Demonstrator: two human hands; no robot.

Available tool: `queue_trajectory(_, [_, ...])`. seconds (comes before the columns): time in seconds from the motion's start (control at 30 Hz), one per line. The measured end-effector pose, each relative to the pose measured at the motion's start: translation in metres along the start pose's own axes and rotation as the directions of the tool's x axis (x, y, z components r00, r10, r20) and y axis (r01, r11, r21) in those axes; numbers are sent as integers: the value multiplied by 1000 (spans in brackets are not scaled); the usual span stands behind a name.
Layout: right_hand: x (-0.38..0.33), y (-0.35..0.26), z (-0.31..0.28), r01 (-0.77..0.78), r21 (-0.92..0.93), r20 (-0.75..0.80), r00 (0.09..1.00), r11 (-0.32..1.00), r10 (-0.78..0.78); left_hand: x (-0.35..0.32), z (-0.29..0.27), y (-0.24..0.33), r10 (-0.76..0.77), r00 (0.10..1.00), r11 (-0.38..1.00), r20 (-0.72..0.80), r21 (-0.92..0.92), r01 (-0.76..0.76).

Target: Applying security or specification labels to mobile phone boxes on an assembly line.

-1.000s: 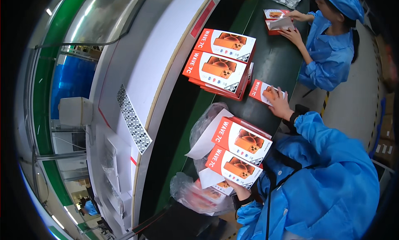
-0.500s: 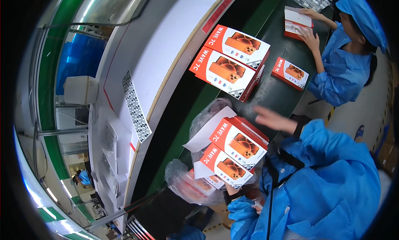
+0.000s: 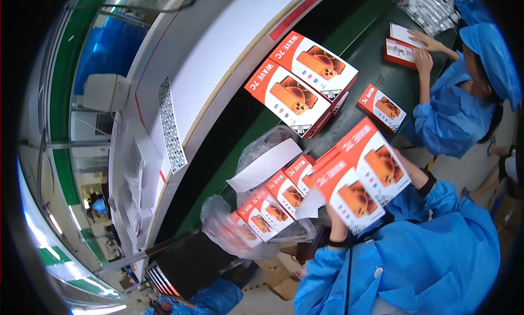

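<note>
Two side-by-side stacks of red-and-white phone boxes (image 3: 357, 176) are held up over the bench edge, in front of my blue coat. My left hand (image 3: 337, 227) grips their near left end, its fingers partly behind the boxes. At the right side my right hand (image 3: 414, 172) presses on them, mostly hidden by the boxes. Left of the held stacks, more phone boxes (image 3: 275, 206) stand in a row inside a clear plastic bag (image 3: 218, 219). A white sheet (image 3: 265, 165) lies across the bag's far side.
Farther along the dark bench (image 3: 341, 124) sit stacked phone boxes (image 3: 300, 91) and a single phone box (image 3: 382, 107). A co-worker (image 3: 450, 113) handles an open box (image 3: 400, 50) near a pile of silvery packets (image 3: 431, 12). A white shelf (image 3: 213, 58) runs along the left; a carton (image 3: 281, 277) stands below.
Two stacks of boxes have been lifted from the bag and moved right. My right hand, earlier open and off the boxes, now holds their right side. More boxes in the bag are exposed.
</note>
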State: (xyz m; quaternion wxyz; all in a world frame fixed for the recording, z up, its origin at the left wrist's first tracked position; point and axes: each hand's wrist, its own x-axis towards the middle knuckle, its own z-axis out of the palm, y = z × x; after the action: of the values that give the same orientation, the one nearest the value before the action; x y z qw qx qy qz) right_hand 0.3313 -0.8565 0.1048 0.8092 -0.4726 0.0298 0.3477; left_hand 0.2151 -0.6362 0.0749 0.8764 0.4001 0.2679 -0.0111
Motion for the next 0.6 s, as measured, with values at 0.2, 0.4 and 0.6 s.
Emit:
queue_trajectory(0.2, [68,65,-143,-47,103,-69,996,994,54,111,9,-74,-98,995,981,23,-169,100])
queue_trajectory(0.4, [85,42,-120,-44,37,-119,992,998,48,115,-22,-89,-10,983,995,-184,-99,-9])
queue_trajectory(0.6, [10,-46,-3,295,-677,-85,879,675,-470,-10,12,38,228,936,974,-269,81,-214])
